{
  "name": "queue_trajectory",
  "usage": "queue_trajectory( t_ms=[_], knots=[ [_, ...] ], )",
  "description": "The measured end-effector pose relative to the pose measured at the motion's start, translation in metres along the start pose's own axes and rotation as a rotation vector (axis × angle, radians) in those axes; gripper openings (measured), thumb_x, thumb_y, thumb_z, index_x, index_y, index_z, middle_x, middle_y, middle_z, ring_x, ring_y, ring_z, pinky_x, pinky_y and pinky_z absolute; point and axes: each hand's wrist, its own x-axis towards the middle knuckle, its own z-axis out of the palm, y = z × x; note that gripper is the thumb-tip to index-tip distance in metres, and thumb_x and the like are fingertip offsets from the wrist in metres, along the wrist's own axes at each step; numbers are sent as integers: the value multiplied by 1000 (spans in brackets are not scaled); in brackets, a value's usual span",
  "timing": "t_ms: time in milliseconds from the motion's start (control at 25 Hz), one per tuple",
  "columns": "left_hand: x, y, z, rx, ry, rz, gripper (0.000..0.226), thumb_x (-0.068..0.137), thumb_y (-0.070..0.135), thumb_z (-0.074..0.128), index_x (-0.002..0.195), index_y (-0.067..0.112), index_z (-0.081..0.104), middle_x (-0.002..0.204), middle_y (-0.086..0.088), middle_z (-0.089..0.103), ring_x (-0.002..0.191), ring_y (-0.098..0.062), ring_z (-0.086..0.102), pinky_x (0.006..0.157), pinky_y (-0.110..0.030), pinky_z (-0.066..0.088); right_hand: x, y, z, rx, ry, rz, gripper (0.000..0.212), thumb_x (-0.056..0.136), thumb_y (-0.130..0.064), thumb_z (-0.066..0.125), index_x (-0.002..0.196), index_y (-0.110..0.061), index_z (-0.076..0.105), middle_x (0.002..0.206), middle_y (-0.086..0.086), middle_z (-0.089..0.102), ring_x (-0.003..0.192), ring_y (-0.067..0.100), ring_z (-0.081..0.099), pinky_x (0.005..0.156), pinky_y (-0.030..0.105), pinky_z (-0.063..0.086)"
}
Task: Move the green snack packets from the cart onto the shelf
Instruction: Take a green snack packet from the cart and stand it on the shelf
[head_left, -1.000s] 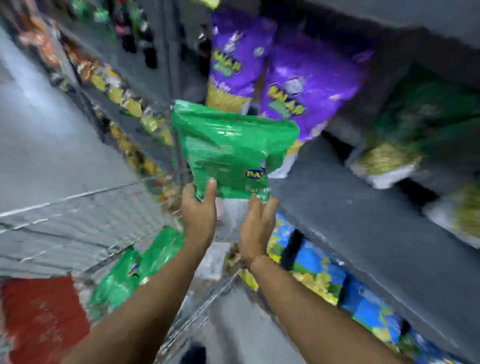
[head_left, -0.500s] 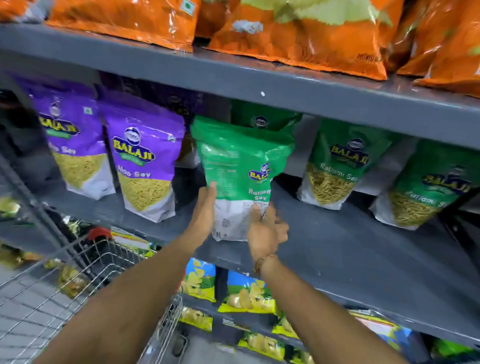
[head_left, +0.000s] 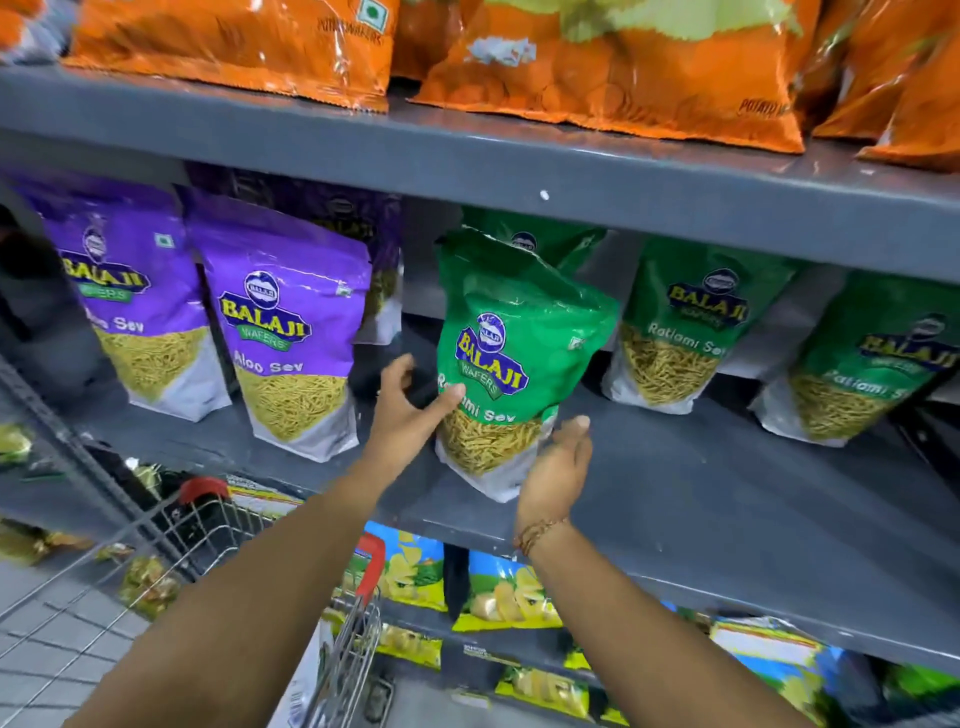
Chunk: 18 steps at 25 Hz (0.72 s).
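Note:
A green Balaji Ratlami Sev packet (head_left: 519, 332) stands on the grey middle shelf (head_left: 701, 493), label facing me, leaning slightly to the right. My left hand (head_left: 410, 410) is at its lower left edge, fingers apart, fingertips touching the front. My right hand (head_left: 556, 467) is open, palm up, by its lower right corner. Another green packet (head_left: 540, 239) stands behind it, and two more (head_left: 685, 322) (head_left: 872, 364) stand to the right. The wire cart (head_left: 208, 519) is at the lower left; its contents are hidden from view.
Purple Aloo Sev packets (head_left: 280, 322) stand to the left on the same shelf. Orange bags (head_left: 597, 62) fill the shelf above. Yellow and blue chip packets (head_left: 498, 587) line the shelf below. Bare shelf surface lies in front of the green packets on the right.
The green packet went from being held up in both hands to standing on the shelf, turned label-forward. Both hands have loosened and slid to its lower edges.

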Motion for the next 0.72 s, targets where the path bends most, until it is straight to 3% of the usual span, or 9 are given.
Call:
queue_trajectory(
  t_ms=[40,120,240,400,520,600,640,720],
  knots=[
    [3,0,1,-53,-94,-39,93,59,52,77,134,20,32,140,-1,46,127,-12,43,110,-37,35,-3,6,3,21,-76,22,50,95,-43,33,126,-10,52,122,0,57,110,17,52,101,31,38],
    [2,-4,6,-137,-219,-80,100,53,60,77,136,25,33,140,-2,51,127,-14,48,110,-45,38,0,6,9,-8,-171,58,57,88,-51,34,128,-15,53,132,1,56,120,19,52,111,37,37],
    [-12,-8,12,44,-129,-36,56,57,67,68,106,42,57,118,4,67,110,-14,61,101,-46,48,13,4,6,-155,-217,43,60,84,-55,30,127,-20,52,135,6,56,125,24,50,112,46,36],
    [-19,-9,12,88,-67,-30,58,56,73,63,104,40,58,117,3,66,109,-16,60,97,-44,50,8,1,-2,-225,-266,53,56,87,-52,30,126,-20,52,135,6,56,124,24,51,112,47,36],
    [-33,-4,12,17,-52,-17,51,71,58,63,114,31,55,111,7,66,105,-10,59,94,-27,48,-5,-3,-2,-234,-36,22,54,86,-46,34,110,-4,59,119,17,62,111,30,56,104,47,42],
    [-52,-12,-5,-99,114,-48,32,85,41,57,109,21,58,93,8,63,89,-6,58,84,-17,45,-42,8,-2,-399,163,-34,52,83,-42,39,97,3,60,107,24,63,104,36,55,96,46,44],
    [-63,-28,-22,-150,245,-78,24,87,40,52,100,22,60,86,5,62,84,-9,57,82,-21,45,-70,19,0,-432,103,-97,48,82,-42,41,94,0,60,106,22,61,104,35,53,95,47,42],
    [-92,-65,-68,-242,503,-189,27,86,46,43,79,26,59,78,-3,62,80,-19,56,79,-33,43,-123,52,11,-487,-302,-246,23,85,-39,42,79,-19,52,93,15,56,94,29,52,89,46,41]
  ],
)
